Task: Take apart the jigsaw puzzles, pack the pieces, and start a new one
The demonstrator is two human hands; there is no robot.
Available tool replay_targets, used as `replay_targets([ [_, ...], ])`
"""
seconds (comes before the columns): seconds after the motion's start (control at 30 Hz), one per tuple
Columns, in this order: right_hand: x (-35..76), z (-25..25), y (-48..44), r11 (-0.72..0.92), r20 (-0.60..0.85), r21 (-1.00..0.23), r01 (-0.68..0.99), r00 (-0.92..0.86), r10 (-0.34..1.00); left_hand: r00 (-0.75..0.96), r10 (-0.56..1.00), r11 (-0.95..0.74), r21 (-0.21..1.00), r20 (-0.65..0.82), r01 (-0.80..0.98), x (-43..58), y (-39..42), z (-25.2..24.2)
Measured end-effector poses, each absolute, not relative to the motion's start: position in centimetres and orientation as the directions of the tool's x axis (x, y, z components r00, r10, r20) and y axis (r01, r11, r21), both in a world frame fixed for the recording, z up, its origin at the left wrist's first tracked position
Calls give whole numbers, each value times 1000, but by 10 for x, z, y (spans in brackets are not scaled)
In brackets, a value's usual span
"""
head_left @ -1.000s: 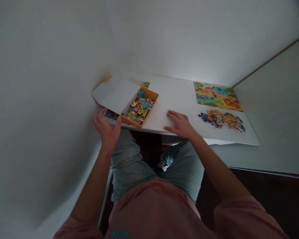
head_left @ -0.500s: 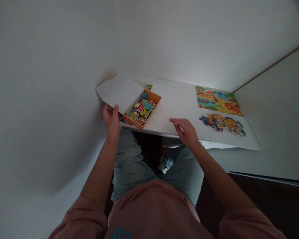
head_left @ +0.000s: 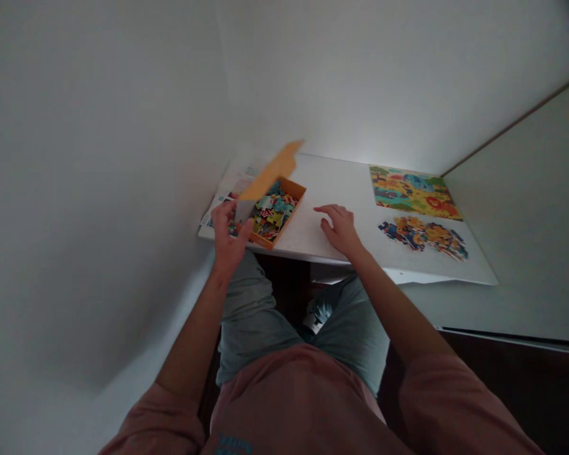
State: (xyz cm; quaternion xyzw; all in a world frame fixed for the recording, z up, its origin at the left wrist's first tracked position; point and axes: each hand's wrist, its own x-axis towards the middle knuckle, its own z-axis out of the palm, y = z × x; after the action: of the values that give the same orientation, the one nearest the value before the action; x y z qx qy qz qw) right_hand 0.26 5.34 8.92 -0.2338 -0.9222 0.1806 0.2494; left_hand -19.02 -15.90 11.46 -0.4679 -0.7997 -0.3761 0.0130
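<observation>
A small orange box point(head_left: 291, 188) sits at the left of the white table, full of loose jigsaw puzzle pieces point(head_left: 274, 212). Its hinged lid point(head_left: 270, 174) stands tilted up over the left part of the box, an orange flap at its edge. My left hand point(head_left: 228, 243) grips the lid's near side between thumb and fingers; the exact contact is partly blurred. To the right of the box, my right hand point(head_left: 340, 229) hovers over the table with fingers apart and nothing in them.
A colourful animal picture sheet point(head_left: 415, 191) lies at the table's right end, with a heap of puzzle pieces point(head_left: 424, 235) in front of it. Printed papers point(head_left: 218, 203) lie at the left end of the table point(head_left: 332, 180). Walls stand behind and at the left.
My left hand has swung the lid up and rightward from lying open at the left, uncovering the printed papers. My right hand has moved slightly left and its fingers have spread.
</observation>
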Motion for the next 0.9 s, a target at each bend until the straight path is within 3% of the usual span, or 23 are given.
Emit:
replay_targets([
  [0.23,73,69,78,715,322,-482,506,-657,682,-555,766,361,499,323,788,-158,-159,116],
  [0.63,74,59,90,720,291,-547,427,-709,642,-639,754,549,392,149,738,-149,-155,116],
  [0.9,76,63,83,718,283,-536,444,-707,648,-636,740,513,427,219,744,-140,-145,124],
])
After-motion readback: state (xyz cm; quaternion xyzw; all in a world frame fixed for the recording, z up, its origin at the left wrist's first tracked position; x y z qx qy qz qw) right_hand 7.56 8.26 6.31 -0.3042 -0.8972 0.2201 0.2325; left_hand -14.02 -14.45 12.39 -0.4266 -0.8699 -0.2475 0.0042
